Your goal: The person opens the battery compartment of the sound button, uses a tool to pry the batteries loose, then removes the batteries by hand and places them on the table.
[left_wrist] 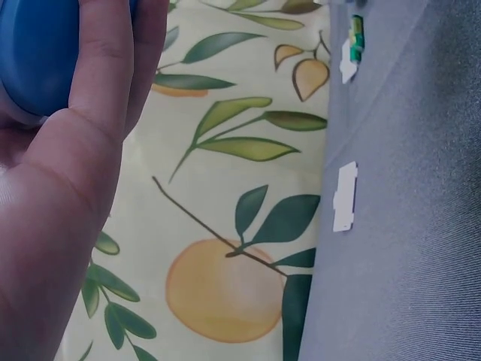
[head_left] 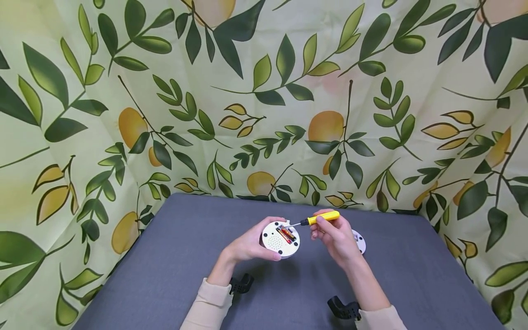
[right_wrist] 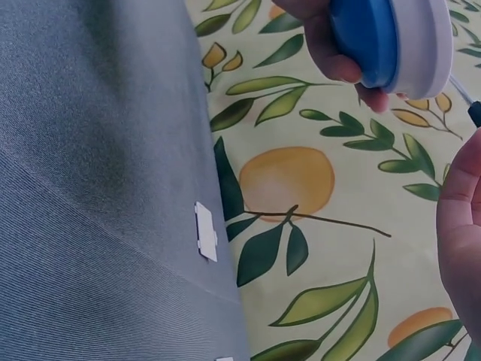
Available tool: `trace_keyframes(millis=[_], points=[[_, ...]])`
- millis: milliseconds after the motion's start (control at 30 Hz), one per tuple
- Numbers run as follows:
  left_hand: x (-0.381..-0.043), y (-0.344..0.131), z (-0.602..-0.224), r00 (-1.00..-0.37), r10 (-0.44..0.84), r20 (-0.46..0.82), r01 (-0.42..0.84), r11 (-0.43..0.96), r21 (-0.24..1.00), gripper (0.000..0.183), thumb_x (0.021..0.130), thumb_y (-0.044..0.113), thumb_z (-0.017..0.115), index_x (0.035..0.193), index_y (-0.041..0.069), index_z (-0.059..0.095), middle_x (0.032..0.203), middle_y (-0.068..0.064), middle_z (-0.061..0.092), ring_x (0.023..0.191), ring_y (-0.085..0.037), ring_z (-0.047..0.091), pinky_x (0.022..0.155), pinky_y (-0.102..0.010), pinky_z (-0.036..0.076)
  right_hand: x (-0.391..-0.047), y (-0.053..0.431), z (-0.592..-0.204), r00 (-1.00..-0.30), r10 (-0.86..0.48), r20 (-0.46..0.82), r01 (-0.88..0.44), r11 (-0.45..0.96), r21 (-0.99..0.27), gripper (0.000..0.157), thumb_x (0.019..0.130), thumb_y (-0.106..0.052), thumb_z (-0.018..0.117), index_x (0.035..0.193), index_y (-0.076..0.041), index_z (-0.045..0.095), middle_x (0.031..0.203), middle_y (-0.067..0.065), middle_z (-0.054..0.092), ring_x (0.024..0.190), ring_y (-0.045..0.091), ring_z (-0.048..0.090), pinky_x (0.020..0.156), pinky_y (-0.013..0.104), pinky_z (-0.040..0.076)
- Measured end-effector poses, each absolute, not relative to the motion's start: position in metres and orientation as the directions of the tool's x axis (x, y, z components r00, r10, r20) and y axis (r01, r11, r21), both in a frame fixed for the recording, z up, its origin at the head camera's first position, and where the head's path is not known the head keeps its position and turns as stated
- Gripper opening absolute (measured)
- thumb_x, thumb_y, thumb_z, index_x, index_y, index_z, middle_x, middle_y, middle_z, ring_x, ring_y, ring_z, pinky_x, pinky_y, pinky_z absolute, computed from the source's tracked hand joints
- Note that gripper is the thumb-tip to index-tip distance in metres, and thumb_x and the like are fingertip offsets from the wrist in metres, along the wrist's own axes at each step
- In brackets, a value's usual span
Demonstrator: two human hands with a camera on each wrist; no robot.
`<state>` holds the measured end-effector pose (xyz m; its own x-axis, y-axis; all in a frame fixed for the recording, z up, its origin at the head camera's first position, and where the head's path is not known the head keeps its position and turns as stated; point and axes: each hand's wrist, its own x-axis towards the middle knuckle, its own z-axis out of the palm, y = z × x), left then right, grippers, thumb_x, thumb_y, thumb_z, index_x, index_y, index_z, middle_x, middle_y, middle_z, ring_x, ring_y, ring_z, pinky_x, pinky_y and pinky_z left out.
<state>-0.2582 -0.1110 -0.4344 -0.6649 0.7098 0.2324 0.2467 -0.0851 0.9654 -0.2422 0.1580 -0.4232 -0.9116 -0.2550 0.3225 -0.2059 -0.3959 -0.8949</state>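
My left hand (head_left: 250,241) grips a round device (head_left: 273,244) by its rim and holds it above the table. Its white underside, with dark feet, small holes and an open battery compartment, faces up toward me in the head view. Red-and-black batteries (head_left: 286,235) sit in that compartment. From the side, the right wrist view shows the device's blue body (right_wrist: 365,37). Between its fingers and thumb, my right hand (head_left: 337,238) holds a yellow-handled screwdriver (head_left: 326,217). The screwdriver's tip is at the upper edge of the battery compartment; whether it touches a battery is too small to tell.
Partly hidden behind my right hand, another round white device (head_left: 360,243) lies on the grey table (head_left: 185,256). A white battery cover (left_wrist: 345,197) lies on the table, and a green battery (left_wrist: 357,37) is by another white piece (left_wrist: 347,66). Patterned cloth (head_left: 264,114) surrounds the table.
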Motion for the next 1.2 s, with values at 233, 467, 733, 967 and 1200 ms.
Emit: trace_keyframes(millis=[233,467,733,967,1200], points=[[-0.258,-0.111,-0.433,-0.657,0.713,0.243,0.245,-0.102,0.964,0.089,0.079,0.006,0.083,0.15,-0.004,0.031,0.131,-0.015,0.054,0.107,-0.018,0.06,0.091,-0.028,0.051,-0.248,0.153,-0.419,-0.923,-0.252,0.292,-0.196,-0.345,-0.918,0.01,0.103,-0.002,0.054,0.11,-0.004,0.06,0.088,0.004,0.066,0.074,0.014,0.063,0.067,0.026,0.055],[-0.258,-0.11,-0.433,-0.66,0.712,0.239,0.255,-0.087,0.963,0.087,0.078,0.006,0.083,0.149,-0.002,0.034,0.133,-0.013,0.053,0.11,-0.019,0.058,0.093,-0.029,0.05,-0.255,0.148,-0.416,-0.94,-0.232,0.249,-0.18,-0.282,-0.943,0.015,0.102,-0.006,0.059,0.111,0.007,0.055,0.087,0.008,0.065,0.071,0.014,0.063,0.065,0.026,0.056],[-0.257,-0.109,-0.434,-0.661,0.71,0.241,0.268,-0.076,0.961,0.085,0.077,0.009,0.084,0.149,0.002,0.037,0.133,-0.012,0.054,0.112,-0.021,0.057,0.094,-0.03,0.049,-0.264,0.142,-0.409,-0.962,-0.164,0.217,-0.184,-0.192,-0.964,0.017,0.1,-0.013,0.066,0.108,0.0,0.058,0.079,0.006,0.064,0.063,0.014,0.059,0.06,0.025,0.054],[-0.256,-0.108,-0.435,-0.651,0.722,0.233,0.276,-0.061,0.959,0.083,0.077,0.011,0.084,0.147,0.009,0.039,0.13,-0.01,0.055,0.111,-0.021,0.058,0.093,-0.031,0.049,-0.271,0.137,-0.407,-0.967,-0.141,0.211,-0.187,-0.169,-0.968,0.018,0.098,-0.014,0.068,0.105,-0.001,0.058,0.069,0.003,0.059,0.053,0.013,0.051,0.054,0.024,0.049],[-0.256,-0.108,-0.435,-0.649,0.724,0.233,0.284,-0.054,0.957,0.083,0.077,0.012,0.084,0.147,0.011,0.04,0.129,-0.009,0.056,0.111,-0.02,0.057,0.093,-0.03,0.048,-0.275,0.134,-0.404,-0.964,-0.168,0.207,-0.186,-0.132,-0.974,0.02,0.101,-0.019,0.064,0.102,-0.004,0.052,0.068,0.003,0.057,0.053,0.013,0.052,0.053,0.025,0.049]])
